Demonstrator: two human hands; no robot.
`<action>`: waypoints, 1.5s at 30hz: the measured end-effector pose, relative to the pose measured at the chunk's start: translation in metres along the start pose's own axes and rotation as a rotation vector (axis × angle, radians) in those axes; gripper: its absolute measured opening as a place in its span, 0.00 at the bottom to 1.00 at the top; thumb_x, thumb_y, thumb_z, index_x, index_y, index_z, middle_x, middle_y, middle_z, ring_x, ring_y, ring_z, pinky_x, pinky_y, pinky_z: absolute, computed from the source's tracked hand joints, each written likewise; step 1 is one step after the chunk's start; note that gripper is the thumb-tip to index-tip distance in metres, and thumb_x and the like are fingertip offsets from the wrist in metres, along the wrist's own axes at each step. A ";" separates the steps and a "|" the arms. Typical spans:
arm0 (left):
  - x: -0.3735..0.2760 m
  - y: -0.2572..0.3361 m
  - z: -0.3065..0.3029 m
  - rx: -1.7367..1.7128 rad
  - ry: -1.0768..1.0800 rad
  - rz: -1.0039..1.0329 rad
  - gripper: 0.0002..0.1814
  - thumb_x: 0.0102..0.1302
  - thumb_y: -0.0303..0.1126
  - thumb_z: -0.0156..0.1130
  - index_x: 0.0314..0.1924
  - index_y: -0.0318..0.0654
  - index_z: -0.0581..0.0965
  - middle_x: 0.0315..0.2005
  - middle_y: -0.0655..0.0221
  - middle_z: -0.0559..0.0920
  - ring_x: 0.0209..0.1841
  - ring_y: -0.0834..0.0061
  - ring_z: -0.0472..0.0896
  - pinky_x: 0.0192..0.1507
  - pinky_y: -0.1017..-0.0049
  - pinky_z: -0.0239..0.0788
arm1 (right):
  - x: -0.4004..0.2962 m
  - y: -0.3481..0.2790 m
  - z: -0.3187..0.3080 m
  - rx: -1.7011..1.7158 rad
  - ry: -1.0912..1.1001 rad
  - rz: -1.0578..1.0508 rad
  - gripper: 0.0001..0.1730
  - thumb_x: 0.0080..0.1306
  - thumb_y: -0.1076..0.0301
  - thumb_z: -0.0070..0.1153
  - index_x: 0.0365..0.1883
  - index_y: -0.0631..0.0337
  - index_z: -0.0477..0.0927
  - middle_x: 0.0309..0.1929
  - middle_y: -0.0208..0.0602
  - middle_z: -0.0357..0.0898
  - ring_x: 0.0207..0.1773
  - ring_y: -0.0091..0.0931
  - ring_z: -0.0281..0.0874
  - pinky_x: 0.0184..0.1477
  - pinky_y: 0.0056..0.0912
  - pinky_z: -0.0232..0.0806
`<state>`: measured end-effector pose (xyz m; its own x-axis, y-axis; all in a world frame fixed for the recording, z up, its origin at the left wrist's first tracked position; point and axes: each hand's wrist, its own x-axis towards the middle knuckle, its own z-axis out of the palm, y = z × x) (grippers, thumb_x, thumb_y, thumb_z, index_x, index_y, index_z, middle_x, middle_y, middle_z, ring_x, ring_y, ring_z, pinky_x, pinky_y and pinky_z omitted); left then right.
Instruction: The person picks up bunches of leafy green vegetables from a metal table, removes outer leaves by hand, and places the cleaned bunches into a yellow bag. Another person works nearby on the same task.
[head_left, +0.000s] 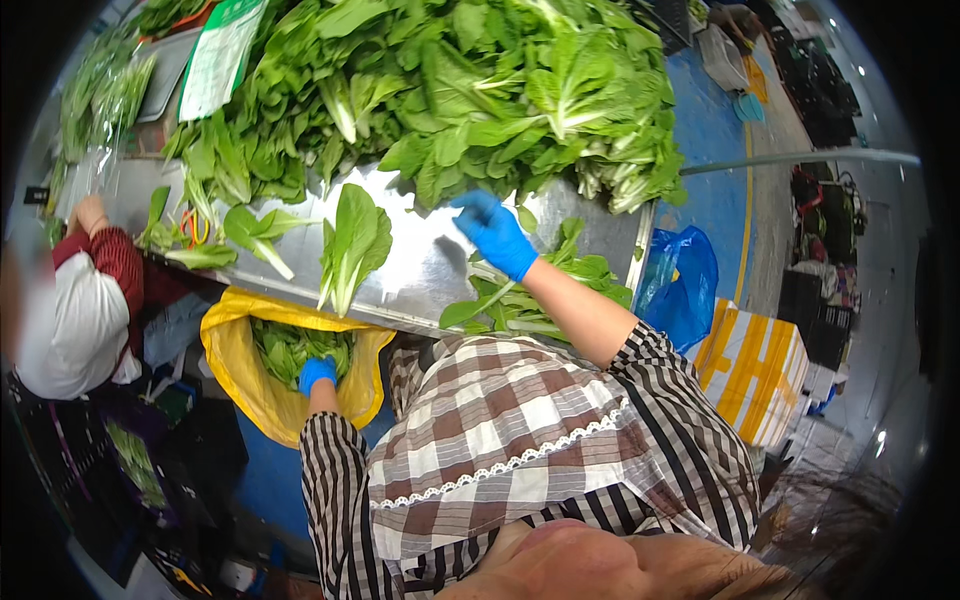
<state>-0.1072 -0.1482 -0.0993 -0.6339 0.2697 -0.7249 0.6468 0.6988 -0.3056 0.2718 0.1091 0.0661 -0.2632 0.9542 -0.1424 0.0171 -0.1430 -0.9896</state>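
My left hand (318, 373), in a blue glove, reaches into a yellow woven bag (225, 330) and touches the loose green leaves (289, 349) inside. Its fingertips are partly lost against them, so its grip is unclear. Above the metal table (420, 262) my right hand (496, 234), also gloved in blue, has bent fingers slightly apart and nothing visible between them. Just beyond it rises a large heap of leafy greens (450, 97) with pale stalks. One loose head of greens (352, 247) lies left of that hand. More loose greens (555, 292) lie by the near edge, under my right forearm.
Orange-handled scissors (196, 227) lie among stray leaves at left. A co-worker (82, 315) is beside the table there, near clear-bagged greens (112, 105). A blue plastic bag (679, 285) hangs at the right end, above a taped white box (750, 371).
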 end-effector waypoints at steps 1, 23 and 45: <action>-0.023 0.010 -0.020 -0.035 0.019 -0.009 0.23 0.72 0.46 0.51 0.42 0.34 0.84 0.46 0.54 0.84 0.42 0.55 0.84 0.41 0.58 0.76 | 0.009 -0.005 -0.015 -0.019 0.159 -0.099 0.09 0.64 0.73 0.59 0.43 0.62 0.77 0.29 0.27 0.77 0.31 0.19 0.71 0.37 0.23 0.68; -0.212 0.178 -0.158 -1.079 0.250 1.094 0.19 0.63 0.23 0.61 0.55 0.38 0.76 0.40 0.74 0.77 0.39 0.81 0.74 0.43 0.79 0.69 | 0.000 0.004 -0.040 0.426 0.233 0.144 0.12 0.61 0.72 0.65 0.40 0.62 0.76 0.30 0.34 0.80 0.29 0.21 0.77 0.34 0.24 0.70; -0.236 0.230 -0.133 -1.056 -0.415 0.983 0.14 0.64 0.31 0.67 0.47 0.31 0.79 0.39 0.66 0.84 0.39 0.77 0.80 0.42 0.76 0.73 | -0.084 0.048 -0.004 0.762 0.128 0.541 0.12 0.66 0.67 0.57 0.44 0.65 0.74 0.35 0.37 0.79 0.32 0.24 0.77 0.35 0.25 0.71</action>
<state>0.1348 0.0372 0.0830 0.1393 0.8270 -0.5446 0.0216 0.5473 0.8367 0.2989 0.0236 0.0300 -0.2949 0.7233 -0.6244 -0.5413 -0.6649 -0.5146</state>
